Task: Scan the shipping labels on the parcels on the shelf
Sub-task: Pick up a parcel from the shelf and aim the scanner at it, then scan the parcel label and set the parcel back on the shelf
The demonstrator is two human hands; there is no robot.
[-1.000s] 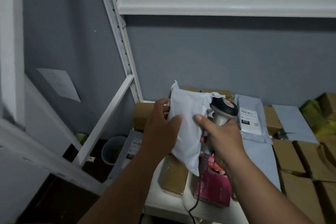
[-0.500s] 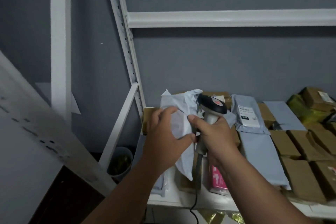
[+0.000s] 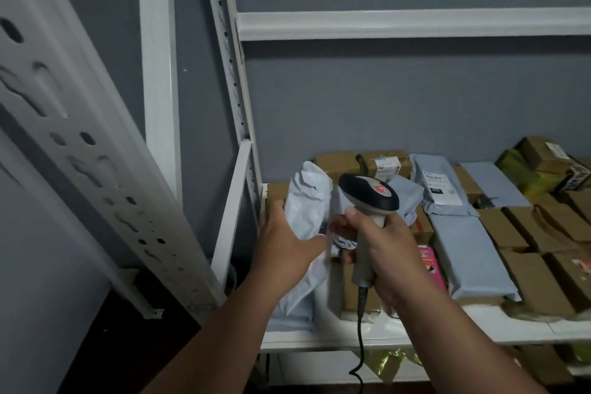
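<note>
Held parcel (image 3: 308,201) label side hidden

The shelf (image 3: 415,334) carries the parcels. At its left end, the left hand (image 3: 281,243) holds a soft mailer (image 3: 308,205) upright, just beside the shelf upright (image 3: 236,99) at 9 o'clock. The right hand (image 3: 383,253) grips the scanner (image 3: 369,198) at 3 o'clock of that mailer, its head above the hand, its cable (image 3: 361,339) hanging down past the shelf front edge. A labelled mailer (image 3: 443,189) lies at 2 o'clock of the scanner, near the wall. Cardboard boxes (image 3: 527,243) fill the shelf's right part. A second rack post (image 3: 73,125) leans at far left.
</note>
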